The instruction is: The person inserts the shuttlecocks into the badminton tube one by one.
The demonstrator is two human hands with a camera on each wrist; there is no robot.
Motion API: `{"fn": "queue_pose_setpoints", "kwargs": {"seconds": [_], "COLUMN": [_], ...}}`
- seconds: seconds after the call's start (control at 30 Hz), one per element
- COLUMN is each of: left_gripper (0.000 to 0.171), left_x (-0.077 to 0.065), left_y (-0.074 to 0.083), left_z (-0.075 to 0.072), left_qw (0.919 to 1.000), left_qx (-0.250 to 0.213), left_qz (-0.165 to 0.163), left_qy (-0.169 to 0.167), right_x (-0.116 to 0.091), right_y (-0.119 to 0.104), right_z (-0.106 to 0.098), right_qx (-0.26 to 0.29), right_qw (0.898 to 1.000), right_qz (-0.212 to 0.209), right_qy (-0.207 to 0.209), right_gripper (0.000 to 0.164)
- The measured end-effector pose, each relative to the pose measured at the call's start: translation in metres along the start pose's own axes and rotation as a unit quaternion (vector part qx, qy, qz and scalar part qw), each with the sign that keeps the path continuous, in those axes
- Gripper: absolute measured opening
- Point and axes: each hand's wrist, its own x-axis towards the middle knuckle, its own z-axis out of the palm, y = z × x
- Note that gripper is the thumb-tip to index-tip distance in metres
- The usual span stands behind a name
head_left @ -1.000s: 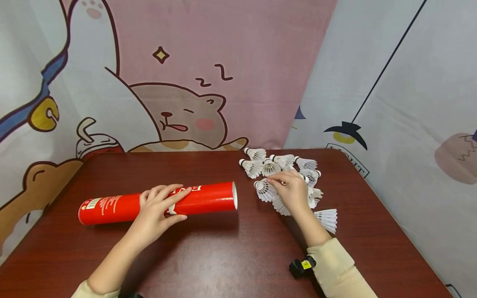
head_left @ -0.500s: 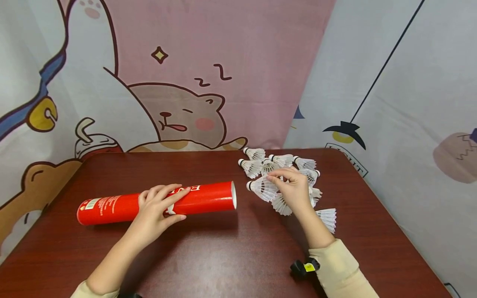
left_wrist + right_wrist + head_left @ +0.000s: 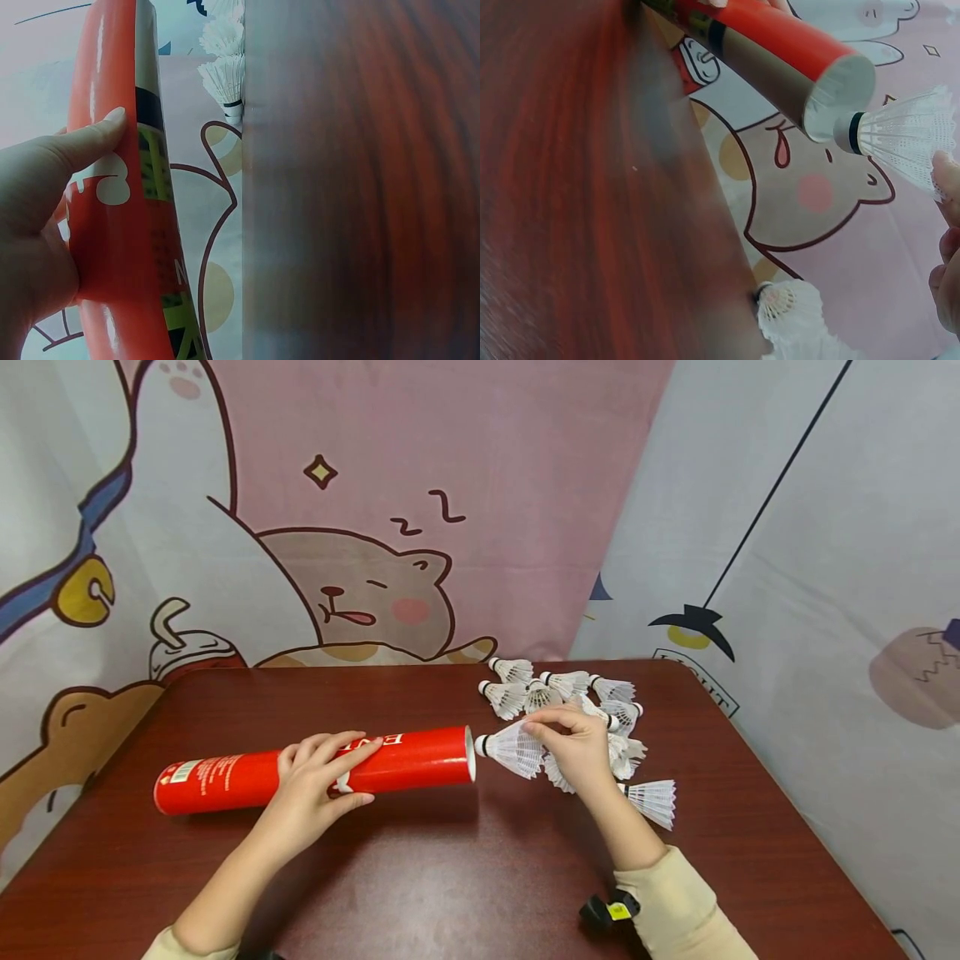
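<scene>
My left hand (image 3: 315, 781) grips a red cardboard tube (image 3: 247, 779) round its middle, thumb on the near side in the left wrist view. The tube is tilted a little, its right end raised off the table and its round mouth (image 3: 841, 97) facing right. Between thumb and fingers, my right hand (image 3: 573, 747) pinches a white shuttlecock (image 3: 513, 750) by its skirt edge. The shuttlecock's cork (image 3: 847, 132) points left, right at the tube's mouth; whether it touches the rim I cannot tell. Only the right fingertips show in the right wrist view.
Several white shuttlecocks (image 3: 504, 699) lie in a loose group at the table's back right, partly behind my right hand. A single shuttlecock (image 3: 652, 802) lies nearer, beside the right forearm. A printed cloth (image 3: 525, 527) hangs behind the brown table (image 3: 420, 893).
My right hand has lifted the shuttlecock from the group and carried it left to the tube's mouth. The left hand and the tube have stayed almost still.
</scene>
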Motion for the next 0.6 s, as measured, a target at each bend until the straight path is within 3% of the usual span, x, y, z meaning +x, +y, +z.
{"fn": "queue_pose_setpoints", "kwargs": {"seconds": [0.6], "left_gripper": [0.079], "left_x": [0.000], "left_y": [0.002], "left_z": [0.000], "left_qw": [1.0000], "left_qx": [-0.002], "left_qz": [0.003], "left_qy": [-0.002], "right_x": [-0.015], "right_y": [0.005], "right_z": [0.026], "right_qx": [0.023], "right_qw": [0.999], "right_qz": [0.004], "right_qy": [-0.032], "right_gripper": [0.008]}}
